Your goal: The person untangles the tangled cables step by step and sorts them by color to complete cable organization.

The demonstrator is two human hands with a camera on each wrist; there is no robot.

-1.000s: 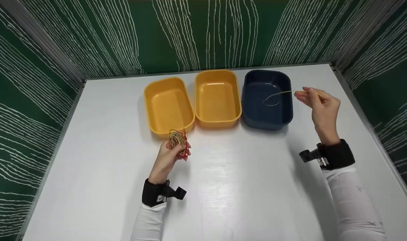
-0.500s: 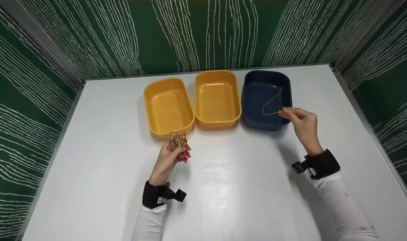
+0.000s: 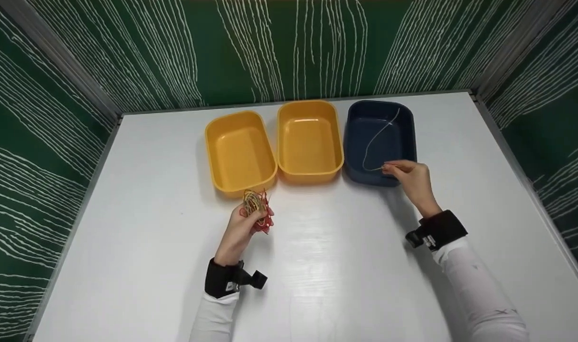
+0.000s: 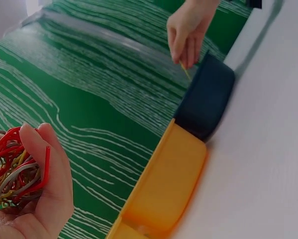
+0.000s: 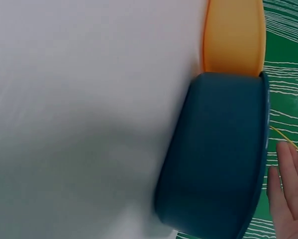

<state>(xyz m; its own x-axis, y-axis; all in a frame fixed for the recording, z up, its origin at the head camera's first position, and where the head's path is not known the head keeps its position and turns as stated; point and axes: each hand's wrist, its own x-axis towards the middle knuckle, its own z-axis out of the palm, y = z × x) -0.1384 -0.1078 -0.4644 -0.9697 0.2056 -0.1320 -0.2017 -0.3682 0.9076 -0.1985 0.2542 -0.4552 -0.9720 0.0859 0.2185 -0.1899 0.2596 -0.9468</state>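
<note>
My left hand (image 3: 234, 235) grips a tangled bundle of thin wires (image 3: 254, 203) just in front of the left yellow bin (image 3: 232, 192). Red, yellow and grey strands show in the left wrist view, where the bundle (image 4: 14, 172) fills the curled palm. Over the near right rim of the dark blue bin (image 3: 372, 178), my right hand (image 3: 414, 185) pinches one end of a single yellow wire (image 3: 366, 151). The rest of that wire curves across the bin's opening toward its far wall. In the right wrist view the wire (image 5: 286, 138) runs from the fingers past the bin's rim.
A second yellow bin (image 3: 310, 177) stands between the left yellow bin and the dark blue one, all in a row at the back of the white table (image 3: 317, 266). Green walls (image 3: 232, 52) with white streaks rise behind and at both sides.
My right hand has moved left and toward me, from the right of the dark blue bin to over its near rim, carrying the wire. The left hand has barely shifted.
</note>
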